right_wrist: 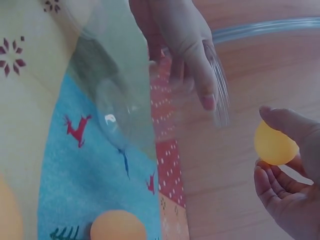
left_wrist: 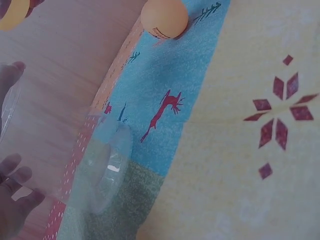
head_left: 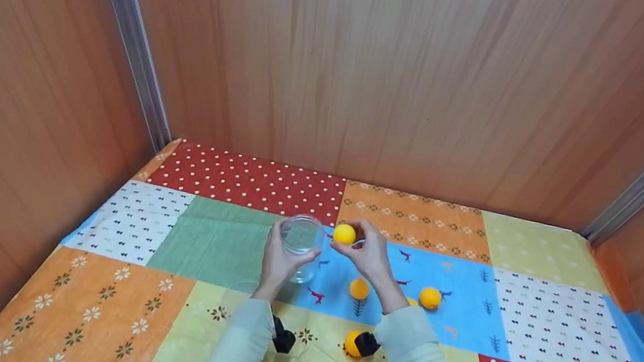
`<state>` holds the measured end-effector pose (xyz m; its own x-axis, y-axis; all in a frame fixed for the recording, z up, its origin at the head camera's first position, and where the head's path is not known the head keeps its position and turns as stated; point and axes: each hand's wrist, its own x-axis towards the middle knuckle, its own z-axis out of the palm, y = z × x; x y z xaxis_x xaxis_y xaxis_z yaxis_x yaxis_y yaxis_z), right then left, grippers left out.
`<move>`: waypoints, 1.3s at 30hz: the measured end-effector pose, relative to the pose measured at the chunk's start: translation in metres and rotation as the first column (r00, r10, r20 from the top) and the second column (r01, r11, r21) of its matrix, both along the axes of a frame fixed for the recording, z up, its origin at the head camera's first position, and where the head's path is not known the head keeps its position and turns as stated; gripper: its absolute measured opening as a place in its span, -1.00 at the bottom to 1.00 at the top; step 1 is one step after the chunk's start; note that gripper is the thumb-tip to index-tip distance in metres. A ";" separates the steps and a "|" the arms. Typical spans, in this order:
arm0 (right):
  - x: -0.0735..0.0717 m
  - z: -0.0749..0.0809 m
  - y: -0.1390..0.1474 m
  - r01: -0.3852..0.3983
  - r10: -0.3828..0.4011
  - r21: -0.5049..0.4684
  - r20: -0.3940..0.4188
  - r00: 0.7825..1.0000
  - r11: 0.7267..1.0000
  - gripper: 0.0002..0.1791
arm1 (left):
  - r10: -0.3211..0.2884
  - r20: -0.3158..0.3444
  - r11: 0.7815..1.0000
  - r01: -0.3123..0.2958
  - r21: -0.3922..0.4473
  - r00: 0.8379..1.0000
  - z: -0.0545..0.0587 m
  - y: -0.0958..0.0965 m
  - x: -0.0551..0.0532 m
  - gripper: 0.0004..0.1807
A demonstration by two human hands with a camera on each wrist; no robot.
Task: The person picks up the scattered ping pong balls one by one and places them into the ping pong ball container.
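My left hand (head_left: 279, 264) grips a clear jar (head_left: 303, 275) around its side, above the patchwork cloth. The jar's round mouth faces up, and no ball shows inside. Just right of the mouth, my right hand (head_left: 373, 256) pinches a yellow-orange ping-pong ball (head_left: 344, 234) between thumb and fingers. In the right wrist view this pinched ball (right_wrist: 276, 144) is apart from the jar. The left wrist view shows the jar's clear base (left_wrist: 112, 172) and part of the left hand (left_wrist: 17, 205).
Several more ping-pong balls lie on the cloth: one ball (head_left: 359, 289) between the forearms, another ball (head_left: 430, 298) farther right, and one ball (head_left: 354, 343) partly behind the black strap on the right wrist. Wood-grain panels (head_left: 326, 67) enclose the back and sides.
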<state>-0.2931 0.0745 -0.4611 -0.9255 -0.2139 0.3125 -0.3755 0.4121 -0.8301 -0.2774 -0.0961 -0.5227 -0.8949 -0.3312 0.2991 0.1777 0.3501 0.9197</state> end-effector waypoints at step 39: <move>-0.016 0.003 -0.049 -0.143 0.144 0.041 -0.037 0.989 0.989 -0.55 | 0.013 0.034 0.999 -0.012 -0.033 0.999 -0.001 0.000 -0.003 -0.15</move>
<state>-0.3087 0.0254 -0.4580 -0.8714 -0.3558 0.3377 -0.4654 0.3824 -0.7982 -0.2804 -0.0960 -0.5238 -0.9005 -0.3329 0.2797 0.1423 0.3823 0.9130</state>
